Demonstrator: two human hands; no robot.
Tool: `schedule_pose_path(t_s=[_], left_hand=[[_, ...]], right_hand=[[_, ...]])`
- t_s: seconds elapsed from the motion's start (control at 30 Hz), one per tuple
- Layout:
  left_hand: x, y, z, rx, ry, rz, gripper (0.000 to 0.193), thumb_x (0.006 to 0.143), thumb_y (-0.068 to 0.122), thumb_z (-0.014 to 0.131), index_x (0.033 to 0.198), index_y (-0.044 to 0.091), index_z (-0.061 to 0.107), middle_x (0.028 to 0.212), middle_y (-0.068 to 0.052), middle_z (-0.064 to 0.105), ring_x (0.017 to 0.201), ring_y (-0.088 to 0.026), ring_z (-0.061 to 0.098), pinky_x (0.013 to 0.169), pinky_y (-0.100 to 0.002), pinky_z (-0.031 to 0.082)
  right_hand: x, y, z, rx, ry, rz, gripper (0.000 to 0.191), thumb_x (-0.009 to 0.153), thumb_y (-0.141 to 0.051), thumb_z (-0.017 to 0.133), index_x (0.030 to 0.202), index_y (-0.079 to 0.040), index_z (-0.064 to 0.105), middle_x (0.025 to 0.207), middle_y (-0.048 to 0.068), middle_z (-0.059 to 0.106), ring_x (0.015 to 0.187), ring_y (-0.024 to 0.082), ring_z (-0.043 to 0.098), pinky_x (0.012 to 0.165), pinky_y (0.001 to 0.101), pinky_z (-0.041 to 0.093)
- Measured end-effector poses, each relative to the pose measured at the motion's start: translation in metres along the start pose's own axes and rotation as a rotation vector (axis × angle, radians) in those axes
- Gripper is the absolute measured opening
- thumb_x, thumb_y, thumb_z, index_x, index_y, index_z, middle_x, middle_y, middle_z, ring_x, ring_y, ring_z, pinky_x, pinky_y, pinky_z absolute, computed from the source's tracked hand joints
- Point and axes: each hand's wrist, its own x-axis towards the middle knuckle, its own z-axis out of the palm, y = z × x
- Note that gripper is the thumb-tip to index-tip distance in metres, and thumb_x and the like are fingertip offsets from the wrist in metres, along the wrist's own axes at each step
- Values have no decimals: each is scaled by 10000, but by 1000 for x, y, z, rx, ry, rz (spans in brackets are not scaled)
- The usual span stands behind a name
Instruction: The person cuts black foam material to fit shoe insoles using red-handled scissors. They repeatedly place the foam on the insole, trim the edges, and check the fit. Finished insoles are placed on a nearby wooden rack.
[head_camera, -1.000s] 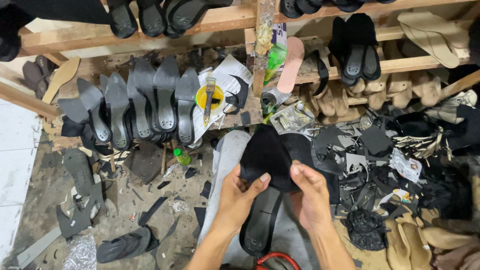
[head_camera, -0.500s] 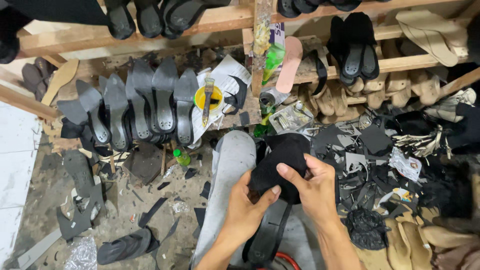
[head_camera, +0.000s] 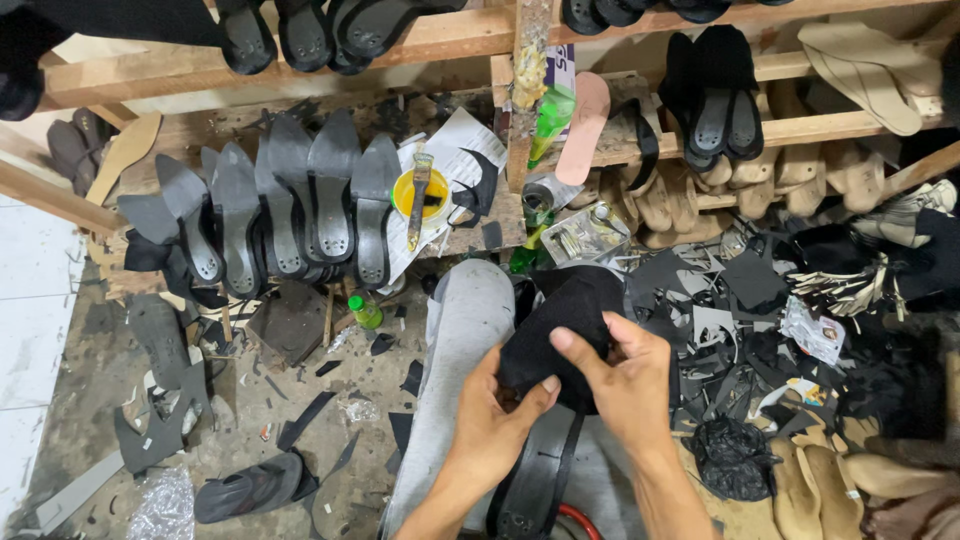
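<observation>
My left hand (head_camera: 495, 420) and my right hand (head_camera: 625, 385) both grip a piece of black fabric (head_camera: 560, 320) over my lap. The left thumb presses its lower edge; the right fingers pinch its right side. Under the fabric a black shoe sole (head_camera: 535, 480) lies along my grey-trousered leg (head_camera: 460, 340). The fabric hides the front end of the sole.
A row of black heeled soles (head_camera: 290, 210) leans against the wooden rack (head_camera: 200, 70) at the left. A yellow glue pot with a brush (head_camera: 418, 195) stands behind my knee. Black scraps (head_camera: 740, 300) and tan shoe lasts (head_camera: 830, 480) lie at the right. Debris covers the floor (head_camera: 300, 420).
The black fabric has shifted right and been folded lower over the sole. Both hands have regripped it, the right hand now on top at its right side.
</observation>
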Motion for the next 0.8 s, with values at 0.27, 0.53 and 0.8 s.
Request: schedule_pose_path(t_s=[0.27, 0.53, 0.8], left_hand=[[-6, -2, -3, 76, -18, -59, 319, 880, -23, 738, 1172, -61, 616, 982, -56, 727, 858, -95, 679, 770, -262, 585], [6, -1, -1, -93, 105, 177, 390, 909, -8, 703, 1286, -20, 605, 1116, -54, 713, 984, -100, 672, 875, -250, 564], [8, 39, -7, 452, 145, 358, 145, 987, 84, 717, 1089, -20, 726, 1183, -78, 617, 1001, -140, 655, 825, -277, 542]], right_hand=[[12, 4, -11, 215, -50, 119, 260, 998, -163, 639, 939, 52, 773, 849, 23, 772, 727, 83, 656, 694, 237, 527], [-7, -24, 7, 180, -50, 53, 516, 909, -100, 690, 1406, -76, 551, 1129, -15, 667, 1060, 54, 621, 932, 236, 494], [-21, -9, 6, 383, -70, 295, 325, 844, 32, 765, 1160, 71, 698, 1002, 100, 763, 829, 124, 682, 762, 288, 550]])
